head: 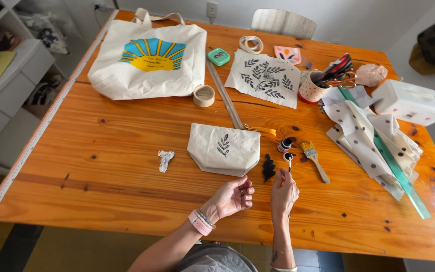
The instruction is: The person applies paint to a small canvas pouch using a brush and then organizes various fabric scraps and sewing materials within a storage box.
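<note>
A small cream fabric pouch [223, 149] with a black leaf print lies on the wooden table [101, 166]. My left hand [233, 197] rests just below it, fingers curled in, holding nothing I can see. My right hand [283, 193] is shut on a thin paintbrush [289, 163] whose dark tip points up toward a small open paint pot [284, 145] and its lid. A black leaf-shaped stamp [269, 168] lies between the pouch and my right hand. A wider flat brush [313, 158] with a wooden handle lies to the right.
A cream tote bag [149, 60] with a sun print lies far left. A leaf-printed cloth [265, 77], tape rolls [203, 95], a long ruler [225, 95], a cup of tools [312, 89], dotted fabric [363, 136], a green ruler [399, 176] and a white box [410, 103] fill the far right. A crumpled paper scrap [165, 160] lies left.
</note>
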